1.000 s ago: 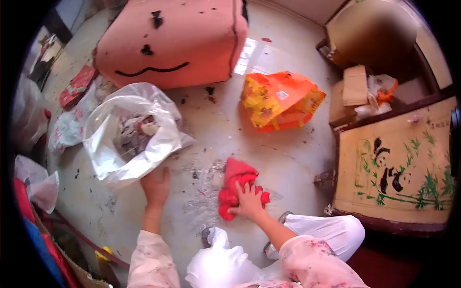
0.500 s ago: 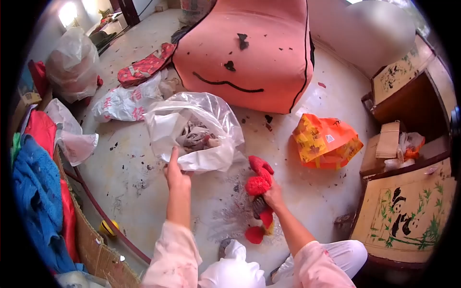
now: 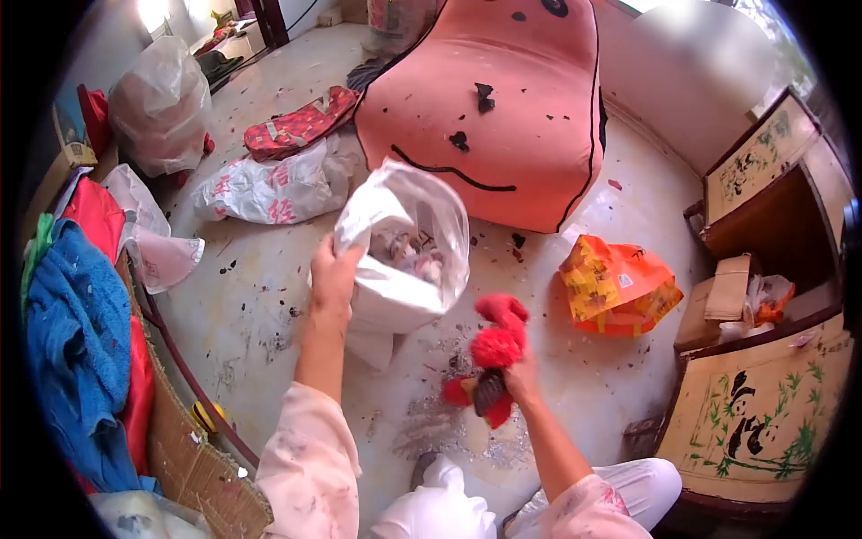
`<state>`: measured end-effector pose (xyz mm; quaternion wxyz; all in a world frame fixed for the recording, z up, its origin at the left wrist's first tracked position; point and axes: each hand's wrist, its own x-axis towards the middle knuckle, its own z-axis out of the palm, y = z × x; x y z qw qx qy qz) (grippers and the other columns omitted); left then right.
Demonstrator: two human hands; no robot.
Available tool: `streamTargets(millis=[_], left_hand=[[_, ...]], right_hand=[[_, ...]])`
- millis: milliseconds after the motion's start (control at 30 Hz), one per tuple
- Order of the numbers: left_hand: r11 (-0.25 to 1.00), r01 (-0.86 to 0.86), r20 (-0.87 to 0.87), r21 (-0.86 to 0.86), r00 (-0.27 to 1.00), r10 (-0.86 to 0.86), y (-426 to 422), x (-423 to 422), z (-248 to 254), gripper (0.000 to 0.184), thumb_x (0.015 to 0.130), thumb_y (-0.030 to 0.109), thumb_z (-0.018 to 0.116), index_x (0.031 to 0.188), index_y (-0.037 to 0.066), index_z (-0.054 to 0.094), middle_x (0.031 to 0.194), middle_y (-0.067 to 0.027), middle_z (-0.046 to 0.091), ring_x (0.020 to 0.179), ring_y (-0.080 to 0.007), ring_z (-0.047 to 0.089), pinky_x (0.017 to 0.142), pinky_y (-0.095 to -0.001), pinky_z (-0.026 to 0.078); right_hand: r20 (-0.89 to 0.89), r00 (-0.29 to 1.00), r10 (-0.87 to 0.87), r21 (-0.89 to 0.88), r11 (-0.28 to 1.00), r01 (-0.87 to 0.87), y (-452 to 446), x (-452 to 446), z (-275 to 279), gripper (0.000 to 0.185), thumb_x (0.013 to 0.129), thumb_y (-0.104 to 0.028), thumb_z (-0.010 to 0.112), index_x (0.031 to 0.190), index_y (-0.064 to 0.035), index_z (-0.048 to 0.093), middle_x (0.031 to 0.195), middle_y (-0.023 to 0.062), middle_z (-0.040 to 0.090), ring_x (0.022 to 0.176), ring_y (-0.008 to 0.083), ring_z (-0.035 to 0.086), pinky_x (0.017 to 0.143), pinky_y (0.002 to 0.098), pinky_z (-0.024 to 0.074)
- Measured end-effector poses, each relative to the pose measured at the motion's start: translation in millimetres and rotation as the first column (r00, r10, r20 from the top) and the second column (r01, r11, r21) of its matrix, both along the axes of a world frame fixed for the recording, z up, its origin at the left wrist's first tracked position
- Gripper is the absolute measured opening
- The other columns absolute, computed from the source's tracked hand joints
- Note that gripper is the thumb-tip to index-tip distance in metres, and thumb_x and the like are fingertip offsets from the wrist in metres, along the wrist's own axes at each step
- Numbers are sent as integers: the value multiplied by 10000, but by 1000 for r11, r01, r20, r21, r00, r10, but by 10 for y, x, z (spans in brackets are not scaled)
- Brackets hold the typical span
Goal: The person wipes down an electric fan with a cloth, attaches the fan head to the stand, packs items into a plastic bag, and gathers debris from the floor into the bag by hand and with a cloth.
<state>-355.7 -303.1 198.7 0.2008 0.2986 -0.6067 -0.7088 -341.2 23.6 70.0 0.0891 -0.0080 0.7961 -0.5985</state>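
Observation:
My left hand [image 3: 334, 277] is closed on the rim of a white plastic bag [image 3: 400, 301], which is tilted with its mouth open. Greyish scraps [image 3: 415, 251] lie inside the bag. To the right of it, my right hand [image 3: 521, 373] grips a bundle of red cloth [image 3: 496, 346] with darker and yellowish parts at its lower end. The bundle is just above the floor, over a patch of grey debris [image 3: 449, 422]. Part of the right hand's grip is hidden by the cloth.
A pink cushioned seat [image 3: 485, 108] stands ahead. An orange bag [image 3: 620, 286] lies at right, near a panda-painted cabinet [image 3: 763, 418]. At left are a printed white bag [image 3: 274, 190], a red patterned item [image 3: 301, 126], blue cloth [image 3: 76, 337] and cardboard [image 3: 193, 458].
My left hand has raised and tilted the white bag by its rim. The red bundle, earlier pressed on the floor under my right hand, is now gripped in it. The view has shifted.

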Motion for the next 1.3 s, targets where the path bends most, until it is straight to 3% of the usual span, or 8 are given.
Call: streamTargets(millis=[167, 333, 400, 733, 1000, 1067, 1200, 1300], left_hand=[[999, -12, 36, -31, 999, 13, 415, 321, 76, 437, 786, 81, 663, 1198, 18, 527, 1026, -72, 612, 877, -135, 564, 732, -277, 455], [978, -8, -77, -208, 997, -9, 509, 175, -195, 210, 859, 47, 584, 1065, 18, 605, 874, -49, 643, 786, -113, 574, 724, -260, 469], [986, -57, -3, -156, 998, 57, 528, 128, -172, 255, 875, 19, 540, 1126, 3, 576, 986, -76, 625, 867, -136, 577, 798, -266, 462], [922, -382, -262, 65, 885, 385, -3, 315, 288, 352, 890, 116, 551, 1234, 43, 529, 1156, -82, 577, 1032, -200, 567, 887, -314, 455], [848, -529, -215, -18, 830, 514, -72, 489, 169, 334, 927, 124, 540, 1239, 16, 493, 1157, -109, 569, 1034, -208, 567, 880, -331, 459], [845, -535, -241, -9, 821, 517, -79, 483, 121, 333, 932, 121, 532, 1244, 14, 488, 1160, -111, 565, 1034, -207, 569, 880, -331, 462], [839, -543, -255, -29, 816, 519, -107, 452, 67, 350, 933, 119, 529, 1260, 6, 479, 1178, -117, 559, 1042, -213, 567, 888, -334, 463], [827, -559, -263, -60, 808, 528, -95, 468, 76, 363, 934, 131, 532, 1268, 2, 475, 1197, -119, 553, 1056, -224, 564, 893, -340, 460]], right_hand=[[101, 994, -50, 776, 629, -48, 939, 397, -315, 821, 772, -399, 702, 1435, -72, 345, 1437, 252, 356, 1257, 405, 445, 1010, 397, 399], [444, 875, 191, 795, 366, -484, 632, 1067, -585, 1278, 511, -686, 774, 1501, -126, 190, 1461, 308, 232, 1289, 496, 344, 989, 558, 371], [375, 867, 329, 888, 143, -438, 513, 1192, -637, 1098, 554, -552, 806, 1466, -221, 293, 1483, 257, 227, 1295, 462, 349, 929, 581, 406], [-302, 953, 37, 486, 866, 120, 834, -135, -657, 523, 732, -77, 651, 1237, -145, 534, 1100, 193, 556, 1036, 395, 560, 790, 471, 500], [-130, 991, -41, 823, 552, 131, 1117, -803, -1086, 601, 751, -156, 653, 1312, -67, 454, 1096, 177, 579, 952, 410, 565, 797, 524, 459], [-174, 959, 222, 847, 530, 31, 900, -739, -1359, 533, 738, -184, 657, 1232, -90, 480, 1106, 164, 585, 976, 410, 553, 777, 517, 473], [-138, 841, 524, 479, 778, -406, 336, -936, -680, 520, 761, -225, 687, 1258, -168, 546, 1177, 166, 592, 1115, 340, 556, 903, 431, 473], [-270, 843, 465, 465, 830, -309, 479, -1434, -542, 571, 777, -282, 715, 1303, -173, 522, 1274, 173, 552, 1216, 327, 511, 980, 393, 440]])
